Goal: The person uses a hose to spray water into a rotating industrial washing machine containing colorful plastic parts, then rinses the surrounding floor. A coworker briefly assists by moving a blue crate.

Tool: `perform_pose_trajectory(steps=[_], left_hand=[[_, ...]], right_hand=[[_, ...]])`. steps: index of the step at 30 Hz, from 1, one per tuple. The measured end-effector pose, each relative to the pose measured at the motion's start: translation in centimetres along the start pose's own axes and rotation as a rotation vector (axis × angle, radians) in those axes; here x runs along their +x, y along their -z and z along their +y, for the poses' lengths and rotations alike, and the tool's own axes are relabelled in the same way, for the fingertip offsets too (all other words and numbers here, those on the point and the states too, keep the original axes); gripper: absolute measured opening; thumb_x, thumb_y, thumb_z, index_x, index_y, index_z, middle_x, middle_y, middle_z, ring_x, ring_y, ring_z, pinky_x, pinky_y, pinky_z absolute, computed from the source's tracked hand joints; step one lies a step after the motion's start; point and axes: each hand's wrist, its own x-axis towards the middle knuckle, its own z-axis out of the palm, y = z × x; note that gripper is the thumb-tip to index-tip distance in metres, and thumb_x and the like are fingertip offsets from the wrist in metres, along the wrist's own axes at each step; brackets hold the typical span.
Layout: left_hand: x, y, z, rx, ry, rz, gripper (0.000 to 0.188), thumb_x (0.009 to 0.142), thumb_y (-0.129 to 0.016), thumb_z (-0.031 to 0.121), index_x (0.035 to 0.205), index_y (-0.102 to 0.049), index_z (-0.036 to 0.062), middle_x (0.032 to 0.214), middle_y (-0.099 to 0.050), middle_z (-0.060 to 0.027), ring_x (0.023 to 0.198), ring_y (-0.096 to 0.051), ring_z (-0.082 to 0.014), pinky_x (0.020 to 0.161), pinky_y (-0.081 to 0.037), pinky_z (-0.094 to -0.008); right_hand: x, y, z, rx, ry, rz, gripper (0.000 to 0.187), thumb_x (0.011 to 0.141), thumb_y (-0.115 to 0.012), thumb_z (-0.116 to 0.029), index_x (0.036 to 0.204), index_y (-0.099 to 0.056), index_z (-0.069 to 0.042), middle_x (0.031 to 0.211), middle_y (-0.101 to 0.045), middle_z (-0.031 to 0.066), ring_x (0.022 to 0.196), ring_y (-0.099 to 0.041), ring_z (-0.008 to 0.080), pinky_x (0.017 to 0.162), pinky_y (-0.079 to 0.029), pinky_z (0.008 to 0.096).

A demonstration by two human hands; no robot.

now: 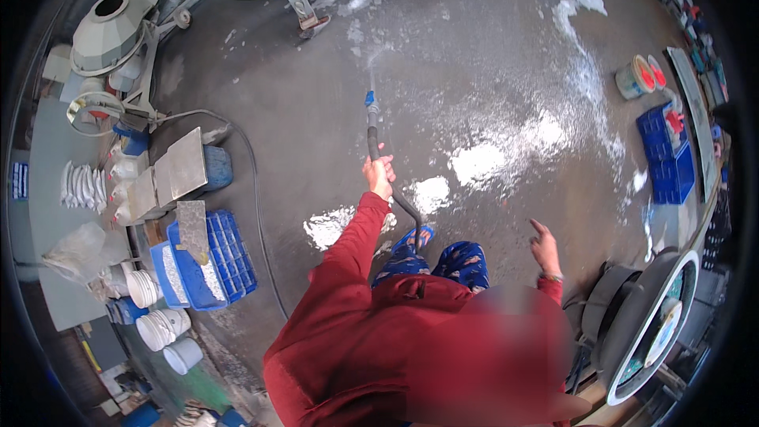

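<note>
My left hand (379,174) is wrapped round a dark hose (407,207) in front of my body. At the hose's far end sits a blue nozzle (370,98), pointing away from me, with a thin spray of water (373,73) coming from it. The grey floor (316,111) is wet and shiny, with white foam (581,71) trailing down the right side. My right hand (544,247) hangs in the air on the right, index finger stretched out, holding nothing. Behind my left hand the hose runs down beside my foot.
To the left stand a drum mixer (111,32), a blue crate (233,257) and white buckets (182,356). A thin cable (254,182) lies on the floor there. On the right are blue crates (670,170), a bucket (634,79) and a large round fan-like machine (656,328).
</note>
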Motion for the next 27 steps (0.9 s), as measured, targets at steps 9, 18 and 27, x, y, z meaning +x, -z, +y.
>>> perform_pose_trajectory(steps=[9,18,27], left_hand=[[7.2,-6.8,1.8,-0.028,-0.234,-0.061,0.042,0.071,-0.051,-0.005,0.111,-0.051,0.0084,0.052,-0.039,0.0024,0.034,-0.029,-0.0051,0.031,-0.023,-0.0218],[11.5,-15.3,-3.4,0.091,-0.369,0.006,0.039,0.072,-0.054,-0.002,0.109,-0.053,0.0077,0.051,-0.038,0.0045,0.034,-0.029,-0.0031,0.031,-0.022,-0.0208],[18.2,-26.8,-8.2,0.627,-0.606,0.388,0.022,0.066,-0.059,0.002,0.088,-0.056,0.0042,0.059,-0.050,-0.0054,0.055,-0.049,-0.0168,0.055,-0.041,-0.0345]], right_hand=[[-13.6,3.7,15.7,0.105,-0.388,0.273,0.045,0.066,-0.041,0.008,0.107,-0.058,0.002,0.098,-0.062,0.0184,0.096,-0.060,0.0274,0.083,-0.045,0.0326],[-4.9,6.6,21.5,0.142,-0.360,0.199,0.041,0.065,-0.040,0.008,0.098,-0.062,0.001,0.090,-0.065,0.0170,0.088,-0.062,0.0257,0.079,-0.047,0.0327],[10.2,12.4,33.6,0.417,-0.347,-0.023,0.028,0.073,-0.047,0.002,0.096,-0.063,0.003,0.087,-0.066,0.0120,0.077,-0.063,0.0163,0.066,-0.049,0.0269]])
